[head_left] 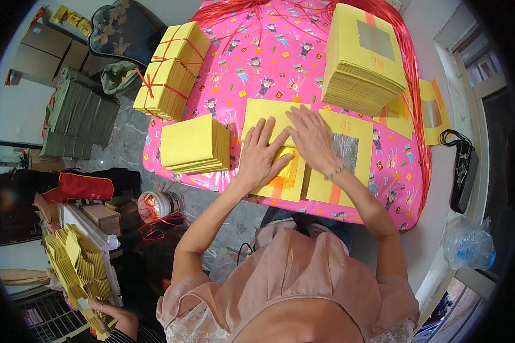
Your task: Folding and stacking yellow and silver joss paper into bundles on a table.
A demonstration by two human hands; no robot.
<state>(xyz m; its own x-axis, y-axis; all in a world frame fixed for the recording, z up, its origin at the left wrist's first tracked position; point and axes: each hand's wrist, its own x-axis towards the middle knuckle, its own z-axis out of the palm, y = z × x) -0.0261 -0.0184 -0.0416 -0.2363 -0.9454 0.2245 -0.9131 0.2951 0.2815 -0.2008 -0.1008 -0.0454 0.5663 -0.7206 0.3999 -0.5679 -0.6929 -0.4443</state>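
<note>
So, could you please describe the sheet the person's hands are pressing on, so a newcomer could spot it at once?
Start at the pink patterned table cover. Near its front edge several yellow paper sheets lie flat; the left hand and right hand press on the yellow sheet with the gold foil patch. The sheet to its right carries a silver patch instead.

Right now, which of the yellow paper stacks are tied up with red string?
The two bundles at the table's far left corner; red string crosses each. The tall stack and the low stack are loose.
</note>
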